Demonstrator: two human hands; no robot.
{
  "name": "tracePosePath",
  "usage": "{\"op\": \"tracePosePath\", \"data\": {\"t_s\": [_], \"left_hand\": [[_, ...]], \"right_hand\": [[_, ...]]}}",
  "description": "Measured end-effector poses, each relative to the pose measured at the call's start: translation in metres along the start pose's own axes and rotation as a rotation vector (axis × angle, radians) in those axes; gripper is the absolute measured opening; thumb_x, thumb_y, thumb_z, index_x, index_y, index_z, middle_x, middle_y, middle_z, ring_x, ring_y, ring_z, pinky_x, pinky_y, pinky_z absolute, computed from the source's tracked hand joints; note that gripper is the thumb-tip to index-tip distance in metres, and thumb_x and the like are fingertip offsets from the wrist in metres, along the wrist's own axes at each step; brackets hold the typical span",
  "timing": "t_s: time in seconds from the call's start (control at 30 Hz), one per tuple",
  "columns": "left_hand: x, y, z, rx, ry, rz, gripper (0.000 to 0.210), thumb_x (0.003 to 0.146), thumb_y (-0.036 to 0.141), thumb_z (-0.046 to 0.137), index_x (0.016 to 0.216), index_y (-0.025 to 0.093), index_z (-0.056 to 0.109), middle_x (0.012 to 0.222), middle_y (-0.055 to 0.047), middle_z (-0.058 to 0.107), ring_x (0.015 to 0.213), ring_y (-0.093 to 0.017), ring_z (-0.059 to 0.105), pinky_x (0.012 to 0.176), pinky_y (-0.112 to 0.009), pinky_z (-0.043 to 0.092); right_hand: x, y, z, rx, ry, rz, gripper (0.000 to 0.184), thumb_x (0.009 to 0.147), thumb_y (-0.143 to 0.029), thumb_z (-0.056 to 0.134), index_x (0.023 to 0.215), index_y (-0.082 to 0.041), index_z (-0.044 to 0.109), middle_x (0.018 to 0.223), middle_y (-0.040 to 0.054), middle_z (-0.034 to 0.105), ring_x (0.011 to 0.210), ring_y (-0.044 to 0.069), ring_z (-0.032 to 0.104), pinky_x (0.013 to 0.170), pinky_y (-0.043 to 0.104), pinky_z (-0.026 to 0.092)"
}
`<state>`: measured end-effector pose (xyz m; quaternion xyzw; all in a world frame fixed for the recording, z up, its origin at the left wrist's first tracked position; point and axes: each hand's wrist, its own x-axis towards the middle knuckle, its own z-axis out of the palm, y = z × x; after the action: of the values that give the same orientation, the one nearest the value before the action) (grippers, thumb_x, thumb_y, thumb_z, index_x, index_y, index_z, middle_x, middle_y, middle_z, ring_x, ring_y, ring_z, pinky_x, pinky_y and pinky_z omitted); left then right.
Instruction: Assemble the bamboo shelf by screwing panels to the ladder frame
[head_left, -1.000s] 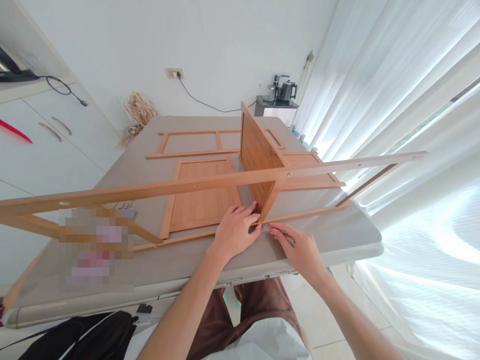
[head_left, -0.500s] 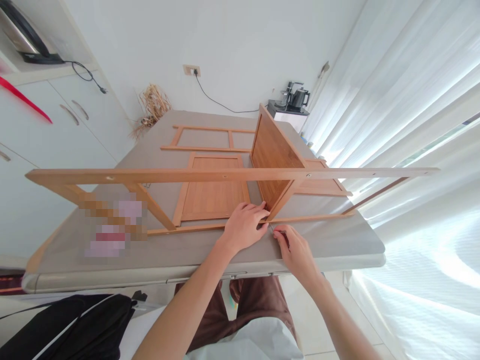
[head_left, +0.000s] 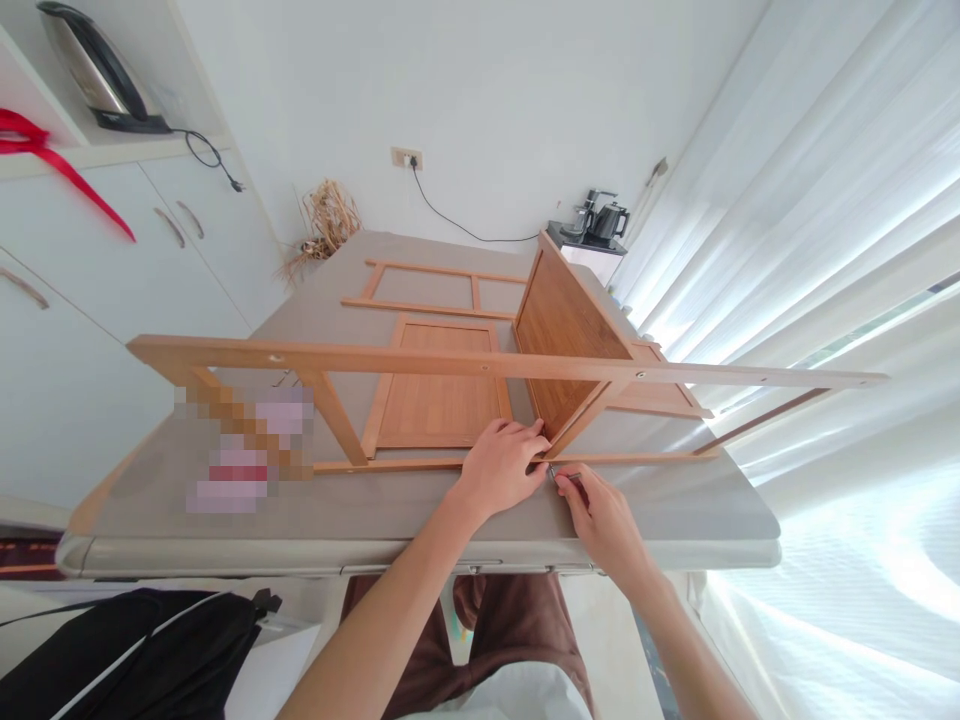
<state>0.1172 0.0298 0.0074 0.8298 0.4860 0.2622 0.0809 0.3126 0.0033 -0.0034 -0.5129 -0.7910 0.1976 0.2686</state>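
A wooden ladder-like frame [head_left: 420, 360] stands on its long edge across the table. Joined to it at a crosspiece is an upright wooden panel [head_left: 570, 350] that runs back from it. My left hand [head_left: 504, 468] grips the lower rail where panel and frame meet, its fingers over the rail and thumb at the near side. Close on its right, my right hand [head_left: 600, 505] pinches a thin metal hex key [head_left: 553, 474], its tip against the rail at that joint. The tip itself is hidden by the fingers.
Flat on the grey table [head_left: 675, 510] lie a wooden panel [head_left: 442, 385], a slim wooden frame [head_left: 420, 305] and another panel [head_left: 660, 385] at right. Blurred packets [head_left: 232, 490] lie at left. A black bag [head_left: 135, 650] is below the table edge; curtains [head_left: 840, 200] hang at right.
The camera view has shifted, so the scene sits a little lower and further right. My right hand has turned the hex key slightly; my left hand keeps its hold on the frame.
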Motion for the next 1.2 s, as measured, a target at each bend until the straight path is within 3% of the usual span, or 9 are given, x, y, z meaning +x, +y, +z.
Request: {"op": "tracePosePath", "data": {"t_s": [0.3, 0.57, 0.73, 1.0, 1.2], "left_hand": [[0.000, -0.001, 0.002, -0.001, 0.014, 0.017, 0.011, 0.089, 0.028, 0.058, 0.092, 0.022, 0.067, 0.127, -0.003, 0.067, 0.101, -0.021, 0.064, 0.096, -0.040, 0.042], [-0.001, -0.002, 0.001, -0.002, 0.012, 0.020, 0.009, 0.087, 0.026, 0.060, 0.092, 0.022, 0.066, 0.129, -0.003, 0.065, 0.103, -0.021, 0.063, 0.096, -0.039, 0.041], [-0.001, -0.002, 0.000, 0.002, 0.007, 0.028, 0.009, 0.088, 0.027, 0.059, 0.092, 0.022, 0.066, 0.128, -0.003, 0.066, 0.103, -0.021, 0.063, 0.096, -0.039, 0.041], [-0.002, -0.003, 0.003, 0.000, 0.013, 0.013, 0.016, 0.087, 0.034, 0.062, 0.096, 0.022, 0.067, 0.130, -0.004, 0.064, 0.104, -0.021, 0.063, 0.099, -0.040, 0.040], [-0.001, -0.001, 0.002, 0.009, 0.016, 0.010, 0.015, 0.087, 0.034, 0.063, 0.096, 0.022, 0.067, 0.130, -0.004, 0.065, 0.104, -0.021, 0.063, 0.098, -0.038, 0.040]], "right_hand": [[0.004, -0.002, 0.000, -0.024, -0.034, 0.049, 0.023, 0.100, -0.038, 0.040, 0.093, -0.024, 0.056, 0.078, 0.0015, 0.068, 0.066, 0.018, 0.063, 0.065, 0.029, 0.047], [0.005, -0.013, -0.001, -0.127, -0.035, -0.082, 0.022, 0.101, -0.031, 0.035, 0.090, -0.024, 0.053, 0.081, 0.0030, 0.064, 0.073, 0.018, 0.061, 0.066, 0.029, 0.046], [0.007, -0.010, -0.004, -0.105, -0.053, -0.087, 0.022, 0.101, -0.031, 0.035, 0.092, -0.024, 0.054, 0.081, 0.0022, 0.064, 0.072, 0.017, 0.061, 0.067, 0.028, 0.047], [0.002, 0.000, -0.002, 0.049, -0.074, 0.160, 0.027, 0.098, -0.046, 0.041, 0.095, -0.024, 0.057, 0.082, 0.0013, 0.069, 0.071, 0.017, 0.064, 0.066, 0.028, 0.048], [0.008, -0.006, -0.010, 0.137, -0.140, 0.262, 0.033, 0.094, -0.052, 0.042, 0.095, -0.023, 0.060, 0.086, 0.0044, 0.072, 0.075, 0.019, 0.067, 0.069, 0.029, 0.049]]}}
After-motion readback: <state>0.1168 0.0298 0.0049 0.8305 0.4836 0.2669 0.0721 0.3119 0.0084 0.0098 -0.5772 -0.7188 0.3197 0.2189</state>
